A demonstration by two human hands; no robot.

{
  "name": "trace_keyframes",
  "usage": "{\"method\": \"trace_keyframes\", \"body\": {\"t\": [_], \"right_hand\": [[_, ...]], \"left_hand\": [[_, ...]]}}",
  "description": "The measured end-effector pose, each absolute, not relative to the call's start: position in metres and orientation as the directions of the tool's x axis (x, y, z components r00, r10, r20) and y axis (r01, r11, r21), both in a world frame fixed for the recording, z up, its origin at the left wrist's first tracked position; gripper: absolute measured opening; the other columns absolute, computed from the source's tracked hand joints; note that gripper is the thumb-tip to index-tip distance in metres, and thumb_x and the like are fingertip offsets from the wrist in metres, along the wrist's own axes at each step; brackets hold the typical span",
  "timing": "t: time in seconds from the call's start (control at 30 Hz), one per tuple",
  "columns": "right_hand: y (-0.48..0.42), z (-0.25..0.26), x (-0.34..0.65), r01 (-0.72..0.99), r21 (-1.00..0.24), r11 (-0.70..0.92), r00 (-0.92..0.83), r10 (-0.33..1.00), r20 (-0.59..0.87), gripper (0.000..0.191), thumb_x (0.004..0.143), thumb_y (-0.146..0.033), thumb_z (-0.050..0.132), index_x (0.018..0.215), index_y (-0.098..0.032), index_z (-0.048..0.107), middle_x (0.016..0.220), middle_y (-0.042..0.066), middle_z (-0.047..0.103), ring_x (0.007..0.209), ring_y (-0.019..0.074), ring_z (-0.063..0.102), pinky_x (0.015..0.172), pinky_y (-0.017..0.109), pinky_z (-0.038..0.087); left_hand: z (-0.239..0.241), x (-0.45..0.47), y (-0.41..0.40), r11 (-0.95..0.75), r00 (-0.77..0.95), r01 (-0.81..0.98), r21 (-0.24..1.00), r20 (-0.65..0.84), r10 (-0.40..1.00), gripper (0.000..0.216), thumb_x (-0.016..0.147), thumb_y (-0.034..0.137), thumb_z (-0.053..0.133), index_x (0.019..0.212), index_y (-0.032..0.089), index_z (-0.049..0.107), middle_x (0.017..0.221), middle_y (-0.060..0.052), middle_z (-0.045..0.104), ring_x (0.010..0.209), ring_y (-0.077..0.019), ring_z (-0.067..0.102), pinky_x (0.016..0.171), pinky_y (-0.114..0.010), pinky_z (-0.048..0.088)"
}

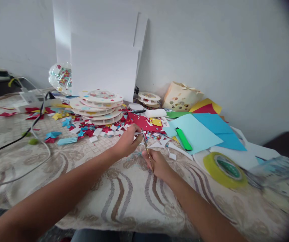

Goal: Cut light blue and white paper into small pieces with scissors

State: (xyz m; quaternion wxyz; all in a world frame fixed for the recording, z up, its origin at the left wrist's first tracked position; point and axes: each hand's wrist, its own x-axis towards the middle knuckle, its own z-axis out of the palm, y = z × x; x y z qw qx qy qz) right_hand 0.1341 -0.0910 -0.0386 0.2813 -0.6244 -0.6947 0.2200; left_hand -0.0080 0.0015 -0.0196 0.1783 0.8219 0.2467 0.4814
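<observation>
Scissors (145, 144) are gripped in my right hand (159, 164), with the blades pointing up and away from me. My left hand (128, 141) is closed in a pinch on a small white piece of paper (137, 133), mostly hidden by the fingers. The blade tips are right beside my left fingertips. Beyond both hands lies a red sheet (144, 121) strewn with small paper scraps. Several white paper squares (97, 131) are scattered to the left of it.
Stacked round white frames (101, 109) stand behind the scraps, before leaning white boards (104, 60). To the right lie a light blue sheet (197, 131), a green cutter (184, 139) and a yellow tape roll (225, 169). Cables (40, 134) cross the left side.
</observation>
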Motion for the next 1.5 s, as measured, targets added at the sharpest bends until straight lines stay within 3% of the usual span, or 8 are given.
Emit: {"method": "trace_keyframes", "body": {"t": [0.2, 0.43, 0.67, 0.83, 1.03, 1.17, 1.33, 1.5], "right_hand": [[-0.090, -0.042, 0.134, 0.684, -0.720, 0.122, -0.067, 0.992, 0.104, 0.050, 0.085, -0.060, 0.024, 0.063, -0.018, 0.039, 0.049, -0.002, 0.044, 0.043, 0.0094, 0.040, 0.044, 0.021, 0.026], [-0.096, -0.038, 0.131, 0.689, -0.710, 0.147, -0.115, 0.989, 0.093, 0.051, 0.087, -0.058, 0.021, 0.062, -0.018, 0.040, 0.051, -0.001, 0.046, 0.044, 0.0095, 0.043, 0.045, 0.022, 0.027], [-0.091, -0.042, 0.130, 0.712, -0.693, 0.117, -0.032, 0.990, 0.135, 0.038, 0.077, -0.055, 0.049, 0.073, -0.018, 0.047, 0.058, -0.002, 0.052, 0.052, 0.0106, 0.046, 0.050, 0.021, 0.032], [-0.085, -0.044, 0.132, 0.757, -0.648, 0.087, 0.025, 0.987, 0.161, 0.034, 0.075, -0.050, 0.053, 0.084, -0.017, 0.052, 0.064, 0.001, 0.058, 0.056, 0.0137, 0.052, 0.052, 0.023, 0.035], [-0.079, -0.040, 0.148, 0.873, -0.439, 0.212, -0.012, 0.910, 0.415, 0.022, 0.077, -0.037, 0.054, 0.084, -0.017, 0.058, 0.077, 0.007, 0.062, 0.073, 0.0202, 0.058, 0.065, 0.029, 0.041], [-0.077, -0.039, 0.157, 0.866, -0.440, 0.238, 0.031, 0.853, 0.522, 0.021, 0.075, -0.035, 0.057, 0.084, -0.016, 0.060, 0.081, 0.008, 0.064, 0.078, 0.0217, 0.059, 0.071, 0.031, 0.043], [-0.078, -0.038, 0.158, 0.824, -0.554, 0.123, 0.098, 0.930, 0.353, 0.026, 0.073, -0.036, 0.059, 0.089, -0.016, 0.058, 0.079, 0.007, 0.066, 0.073, 0.0209, 0.061, 0.068, 0.030, 0.044], [-0.080, -0.035, 0.154, 0.781, -0.624, 0.034, 0.106, 0.977, 0.186, 0.035, 0.071, -0.051, 0.056, 0.082, -0.018, 0.053, 0.073, 0.004, 0.062, 0.068, 0.0198, 0.057, 0.061, 0.028, 0.041]], "left_hand": [[-0.017, -0.009, 0.003, -0.791, 0.373, 0.223, 0.570, 0.700, 0.609, 0.003, 0.081, 0.020, 0.044, 0.083, 0.019, 0.045, 0.078, -0.002, 0.053, 0.069, -0.0113, 0.048, 0.062, -0.025, 0.040], [-0.018, -0.006, -0.001, -0.743, 0.309, 0.200, 0.639, 0.679, 0.666, 0.007, 0.080, 0.021, 0.047, 0.086, 0.018, 0.048, 0.079, -0.002, 0.056, 0.069, -0.0111, 0.052, 0.061, -0.024, 0.042], [-0.015, -0.007, -0.012, -0.790, 0.377, 0.235, 0.567, 0.696, 0.612, 0.012, 0.080, 0.022, 0.049, 0.090, 0.017, 0.054, 0.083, -0.003, 0.060, 0.075, -0.0123, 0.055, 0.068, -0.025, 0.044], [-0.013, -0.007, -0.010, -0.803, 0.377, 0.209, 0.558, 0.711, 0.593, 0.019, 0.082, 0.022, 0.046, 0.096, 0.017, 0.057, 0.089, -0.005, 0.063, 0.081, -0.0131, 0.057, 0.071, -0.025, 0.046], [-0.011, -0.009, -0.005, -0.822, 0.347, 0.153, 0.549, 0.749, 0.565, 0.028, 0.081, 0.015, 0.044, 0.106, 0.018, 0.056, 0.103, -0.007, 0.063, 0.095, -0.0156, 0.056, 0.084, -0.029, 0.044], [-0.016, -0.008, -0.006, -0.706, 0.326, 0.067, 0.705, 0.653, 0.683, 0.028, 0.079, 0.021, 0.050, 0.107, 0.019, 0.055, 0.101, -0.007, 0.063, 0.088, -0.0147, 0.058, 0.078, -0.027, 0.046], [-0.020, -0.010, 0.002, -0.566, 0.299, -0.042, 0.823, 0.551, 0.779, 0.025, 0.071, 0.033, 0.062, 0.089, 0.016, 0.059, 0.073, -0.002, 0.059, 0.066, -0.0101, 0.054, 0.061, -0.022, 0.043], [-0.011, -0.015, 0.011, -0.507, 0.303, -0.098, 0.856, 0.511, 0.804, 0.025, 0.068, 0.031, 0.066, 0.087, 0.015, 0.062, 0.073, -0.001, 0.058, 0.063, -0.0083, 0.050, 0.057, -0.020, 0.039]]}}
